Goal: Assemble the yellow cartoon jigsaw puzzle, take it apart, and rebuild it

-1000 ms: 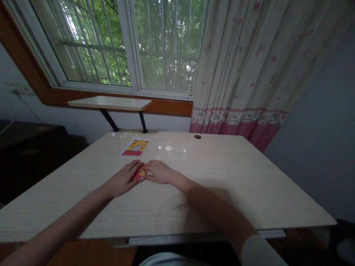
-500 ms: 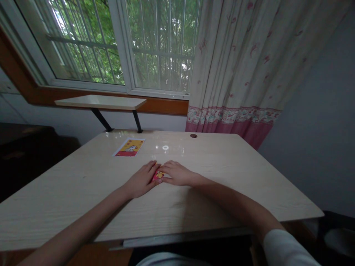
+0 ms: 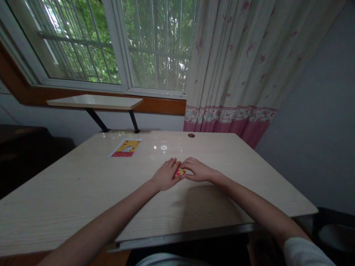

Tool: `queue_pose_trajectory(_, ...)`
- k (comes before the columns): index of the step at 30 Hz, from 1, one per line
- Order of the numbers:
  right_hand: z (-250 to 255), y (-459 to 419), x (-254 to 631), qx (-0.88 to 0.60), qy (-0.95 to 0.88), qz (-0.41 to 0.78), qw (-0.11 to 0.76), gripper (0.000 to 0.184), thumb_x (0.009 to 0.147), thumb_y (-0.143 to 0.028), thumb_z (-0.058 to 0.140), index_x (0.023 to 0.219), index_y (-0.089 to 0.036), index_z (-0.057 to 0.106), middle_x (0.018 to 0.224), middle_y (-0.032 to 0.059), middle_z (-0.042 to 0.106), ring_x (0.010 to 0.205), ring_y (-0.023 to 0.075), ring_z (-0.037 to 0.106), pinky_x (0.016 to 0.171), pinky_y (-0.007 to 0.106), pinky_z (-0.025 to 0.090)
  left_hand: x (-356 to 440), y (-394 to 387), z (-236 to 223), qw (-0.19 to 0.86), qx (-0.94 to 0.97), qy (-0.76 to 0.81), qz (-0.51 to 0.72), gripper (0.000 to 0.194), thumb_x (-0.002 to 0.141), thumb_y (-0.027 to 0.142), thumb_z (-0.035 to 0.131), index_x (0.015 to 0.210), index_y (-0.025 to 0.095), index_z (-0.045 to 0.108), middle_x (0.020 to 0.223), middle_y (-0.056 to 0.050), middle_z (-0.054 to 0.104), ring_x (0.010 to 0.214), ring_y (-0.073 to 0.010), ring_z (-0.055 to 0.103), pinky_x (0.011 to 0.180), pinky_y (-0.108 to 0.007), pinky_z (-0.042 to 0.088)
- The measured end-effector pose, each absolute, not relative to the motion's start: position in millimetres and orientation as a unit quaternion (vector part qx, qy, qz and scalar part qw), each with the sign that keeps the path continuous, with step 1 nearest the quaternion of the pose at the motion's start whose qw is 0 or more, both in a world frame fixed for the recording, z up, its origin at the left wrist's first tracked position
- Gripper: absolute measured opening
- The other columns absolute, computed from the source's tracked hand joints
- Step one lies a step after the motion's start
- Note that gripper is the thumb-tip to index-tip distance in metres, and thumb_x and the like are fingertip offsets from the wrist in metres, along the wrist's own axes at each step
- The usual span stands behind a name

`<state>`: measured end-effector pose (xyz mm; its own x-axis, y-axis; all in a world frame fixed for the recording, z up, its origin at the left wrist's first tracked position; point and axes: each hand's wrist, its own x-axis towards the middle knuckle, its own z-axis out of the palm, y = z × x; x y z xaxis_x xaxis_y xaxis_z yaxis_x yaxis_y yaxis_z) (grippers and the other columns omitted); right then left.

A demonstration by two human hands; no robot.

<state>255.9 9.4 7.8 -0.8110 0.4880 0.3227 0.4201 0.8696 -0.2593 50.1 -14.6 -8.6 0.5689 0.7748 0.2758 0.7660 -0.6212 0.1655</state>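
A small cluster of red, yellow and white printed puzzle pieces lies on the desk, mostly covered by my hands; its separate parts are too small to tell. From its left side my left hand curls against it, fingers together and thumb along the near edge. My right hand cups it from the right, fingers bent over the far side and thumb at the near side. The two hands almost meet around it. Farther back to the left, a picture card in yellow and red with a white cartoon figure lies flat.
The pale wooden desk fills the lower view. A raised shelf on black supports stands at its back left. A round cable hole is near the back edge. Behind are a barred window and a curtain.
Both hands have slid to the right across the desk, taking the puzzle pieces along between them. The picture card stays on the desk, and the camera view has shifted slightly.
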Motion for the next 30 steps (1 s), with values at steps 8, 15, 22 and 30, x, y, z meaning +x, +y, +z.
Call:
queue_pose_trajectory(8,6.5,11.9,285.7,-0.262,-0.931,0.112,0.228,0.029,0.079,-0.03,0.06,0.106,-0.017,0.061,0.1,0.008,0.061,0.098,0.0185,0.053,0.09,0.034,0.04,77.8,-0.4,-10.0,0.038,0.911,0.373,0.172,0.064,0.084,0.061,0.036,0.123,0.011,0.045,0.131,-0.021,0.044,0.124,-0.0317,0.039,0.103,-0.048,0.03)
queue_pose_trajectory(15,3.8,13.3,291.6,-0.273,-0.926,0.111,0.237,0.024,0.081,-0.028,0.058,0.102,-0.017,0.063,0.095,0.0068,0.063,0.094,0.0176,0.055,0.088,0.033,0.041,81.1,5.7,-10.7,0.049,0.919,0.336,0.2,0.054,0.084,0.055,0.042,0.119,0.014,0.048,0.123,-0.018,0.051,0.118,-0.0299,0.043,0.1,-0.046,0.034)
queue_pose_trajectory(22,2.4,11.0,286.7,-0.288,-0.914,0.097,0.27,0.019,0.086,-0.026,0.05,0.095,-0.017,0.065,0.091,0.0069,0.065,0.091,0.0168,0.055,0.085,0.032,0.042,80.2,1.0,-8.4,0.047,0.916,0.34,0.207,0.055,0.083,0.057,0.042,0.117,0.013,0.049,0.12,-0.017,0.053,0.115,-0.0302,0.045,0.099,-0.047,0.034)
queue_pose_trajectory(30,-5.1,17.1,289.6,-0.326,-0.907,0.06,0.259,0.025,0.088,-0.03,0.048,0.099,-0.015,0.064,0.093,0.0086,0.065,0.091,0.0178,0.056,0.084,0.031,0.042,80.3,-0.4,-2.6,0.078,0.912,0.327,0.235,0.052,0.087,0.051,0.04,0.12,0.012,0.046,0.118,-0.016,0.054,0.111,-0.026,0.049,0.097,-0.041,0.036)
